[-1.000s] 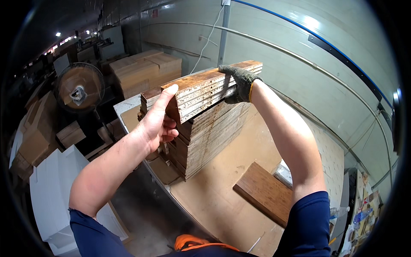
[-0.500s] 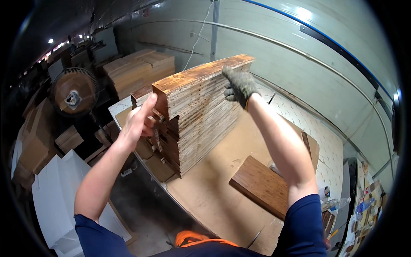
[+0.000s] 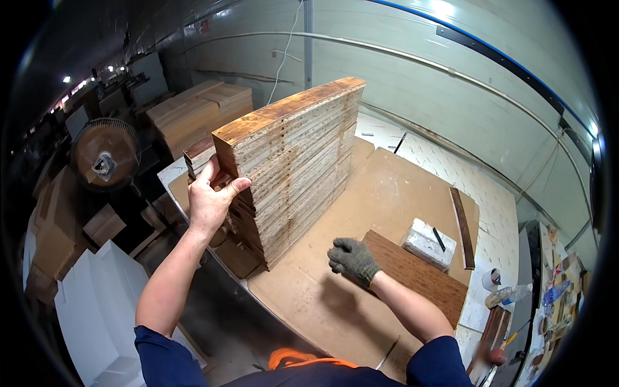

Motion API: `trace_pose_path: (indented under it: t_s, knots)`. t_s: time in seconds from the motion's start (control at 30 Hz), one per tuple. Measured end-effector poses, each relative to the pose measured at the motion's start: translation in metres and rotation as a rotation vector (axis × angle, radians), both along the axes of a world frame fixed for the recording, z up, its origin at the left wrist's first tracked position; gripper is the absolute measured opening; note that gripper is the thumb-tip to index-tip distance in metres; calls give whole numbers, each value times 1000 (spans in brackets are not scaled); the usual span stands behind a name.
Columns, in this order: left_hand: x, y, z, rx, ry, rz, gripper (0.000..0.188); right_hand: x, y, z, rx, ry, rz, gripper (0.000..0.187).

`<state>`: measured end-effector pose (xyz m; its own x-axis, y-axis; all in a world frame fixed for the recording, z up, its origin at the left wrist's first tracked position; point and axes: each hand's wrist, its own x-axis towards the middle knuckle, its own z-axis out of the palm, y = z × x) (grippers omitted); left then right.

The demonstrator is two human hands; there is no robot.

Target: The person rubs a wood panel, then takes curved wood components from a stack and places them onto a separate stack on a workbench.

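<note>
A tall stack of wooden boards point(image 3: 293, 168) stands on the table, with dark brown outer surfaces and rough, pale, streaked edges facing me. My left hand point(image 3: 216, 197) is bare and grips the near left end of a board high in the stack. Its thumb presses the pale edge, while the fingers go behind the end. In a grey-green work glove, my right hand point(image 3: 353, 261) hovers over the table with its fingers curled in, and nothing shows in it. Beside that hand lies a brown wooden board point(image 3: 419, 271), with a whitish block point(image 3: 429, 244) on its far side.
Brown cardboard point(image 3: 303, 297) covers the tabletop. A thin dark strip point(image 3: 462, 226) lies to the right, near a small cup point(image 3: 491, 278) and clear bottles point(image 3: 509, 295). Left of the table stand a fan point(image 3: 105, 155), white foam pieces point(image 3: 106, 309) and cartons point(image 3: 200, 113).
My right hand has come off the top of the stack, down and toward me over the table. My left hand has closed on a board's end. The view has shifted slightly.
</note>
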<state>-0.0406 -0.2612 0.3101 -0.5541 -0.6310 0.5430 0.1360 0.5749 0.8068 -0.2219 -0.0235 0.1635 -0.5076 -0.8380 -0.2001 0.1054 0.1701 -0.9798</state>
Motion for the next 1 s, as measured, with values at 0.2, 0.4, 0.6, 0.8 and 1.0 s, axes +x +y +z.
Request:
trace_pose_path:
  t_s: [0.2, 0.4, 0.6, 0.8, 1.0]
  knots:
    - [-8, 4, 6, 46, 19, -47, 56, 0, 45, -24, 92, -68, -82, 26]
    - [-11, 4, 6, -52, -44, 43, 43, 16, 73, -28, 103, -99, -212, 19]
    - [-16, 18, 12, -47, -34, 136, 46, 16, 98, -51, 25, -59, -239, 18]
    - [-28, 19, 1, -222, 20, 366, 42, 20, 110, -56, 36, -45, -275, 19]
    - [-29, 18, -1, -123, 86, 327, 41, 35, 112, -70, 71, 51, -257, 22]
